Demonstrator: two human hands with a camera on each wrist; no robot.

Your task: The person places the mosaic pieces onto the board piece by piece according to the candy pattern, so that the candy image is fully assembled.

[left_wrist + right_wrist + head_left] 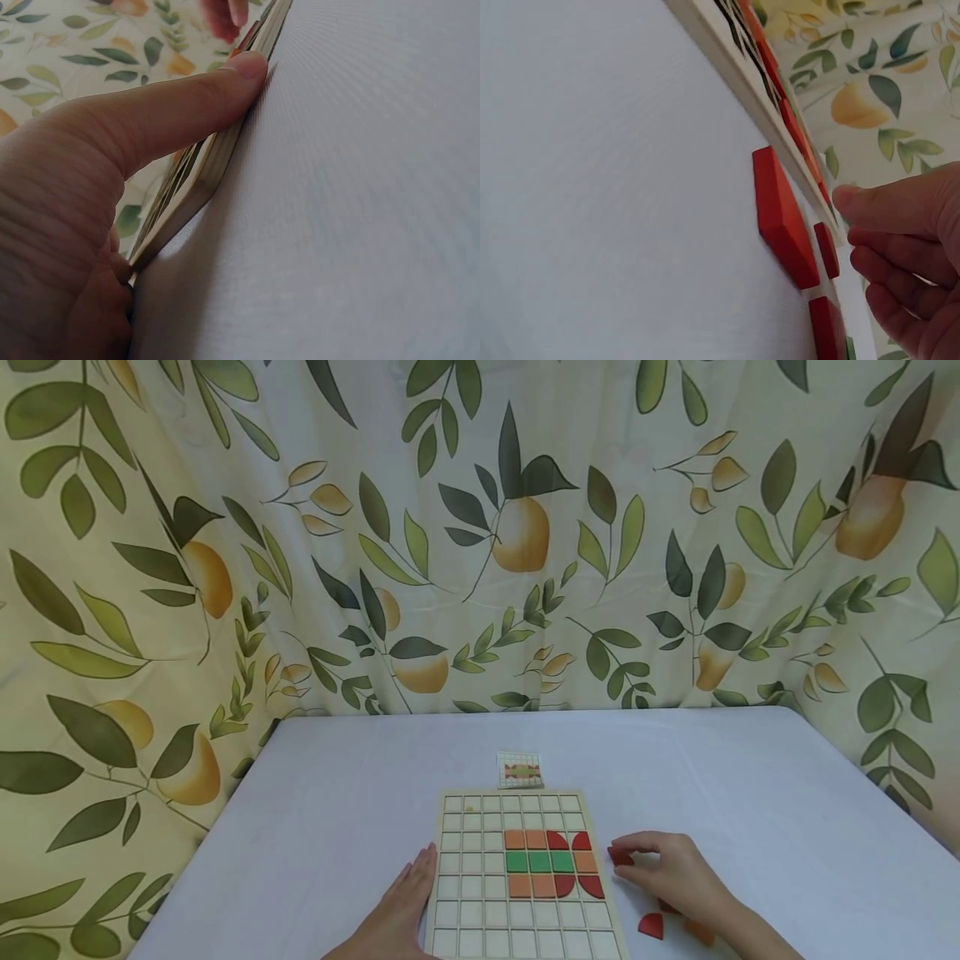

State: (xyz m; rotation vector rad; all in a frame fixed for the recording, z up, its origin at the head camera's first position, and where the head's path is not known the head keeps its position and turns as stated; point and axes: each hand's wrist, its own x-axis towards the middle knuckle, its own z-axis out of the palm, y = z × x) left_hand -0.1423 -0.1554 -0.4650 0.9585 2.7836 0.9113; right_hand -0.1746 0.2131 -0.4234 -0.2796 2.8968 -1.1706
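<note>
A pale gridded board [461,914] lies on the table, with several orange, green and red tiles in its right half. My left hand [401,906] rests along the board's left edge; in the left wrist view its straight thumb [202,101] lies against the board's side [217,157]. Just right of the board, my right hand [678,868] pinches a red piece [618,857] between thumb and fingers. That piece is partly covered in the head view, and I cannot make it out in the right wrist view, where the right hand [915,255] shows curled fingers.
Beside the right forearm lie a loose red quarter-circle piece [651,926] and an orange piece [699,932], partly hidden by the arm. A small pattern card [520,760] lies behind the board on the white tablecloth [337,793]. A leaf-printed curtain [480,610] hangs beyond.
</note>
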